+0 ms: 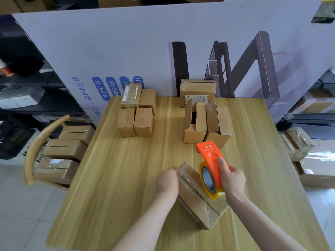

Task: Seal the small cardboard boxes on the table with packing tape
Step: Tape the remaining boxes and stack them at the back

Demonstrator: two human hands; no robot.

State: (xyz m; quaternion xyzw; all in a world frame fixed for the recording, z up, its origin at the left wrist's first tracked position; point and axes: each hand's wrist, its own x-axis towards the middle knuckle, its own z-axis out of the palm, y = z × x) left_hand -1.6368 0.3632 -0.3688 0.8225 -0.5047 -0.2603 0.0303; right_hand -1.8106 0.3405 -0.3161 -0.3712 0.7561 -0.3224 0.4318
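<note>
One small box (192, 194) lies near-centre on the worktop (126, 169), long axis far-left to near-right. My right grip (233, 180) clamps the orange tape dispenser (210, 156) over its seam; my left grip (167, 181) curls against its left side.

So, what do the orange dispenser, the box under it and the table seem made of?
Dispenser: probably smooth plastic, by its even orange sheen. Box: matt brown cardboard, with glossy clear tape on top. Table: pale wood grain, perhaps laminate.

Bare left hand (167, 181), right hand (233, 180), forearms (145, 221).
</note>
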